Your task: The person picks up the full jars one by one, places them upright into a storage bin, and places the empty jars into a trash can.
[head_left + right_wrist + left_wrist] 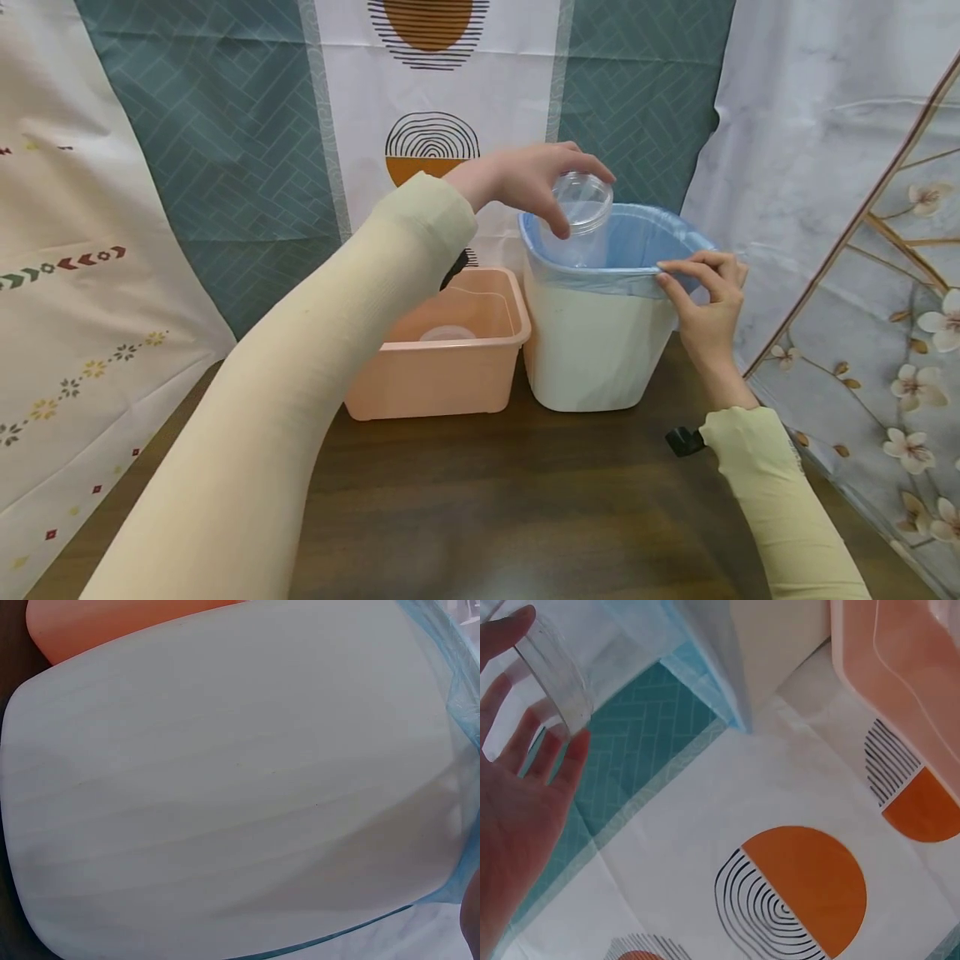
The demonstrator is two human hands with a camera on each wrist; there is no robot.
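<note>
My left hand [532, 179] grips a clear plastic container [585, 212] by its rim, with the thumb on one side and the fingers on the other. The container is over the mouth of a white trash bin [592, 350], its lower part inside the opening. A blue trash bag [648, 233] lines the bin and folds over its rim. My right hand [708, 300] pinches the bag's edge at the bin's front right rim. In the left wrist view the fingers [574, 761] wrap the container [555, 667]. The right wrist view mostly shows the bin's wall [225, 772].
A peach plastic tub [442, 379] stands left of the bin, with a clear round item [447, 333] inside. Both stand on a dark wooden table [480, 500]. Patterned cloths [225, 108] hang behind and at both sides.
</note>
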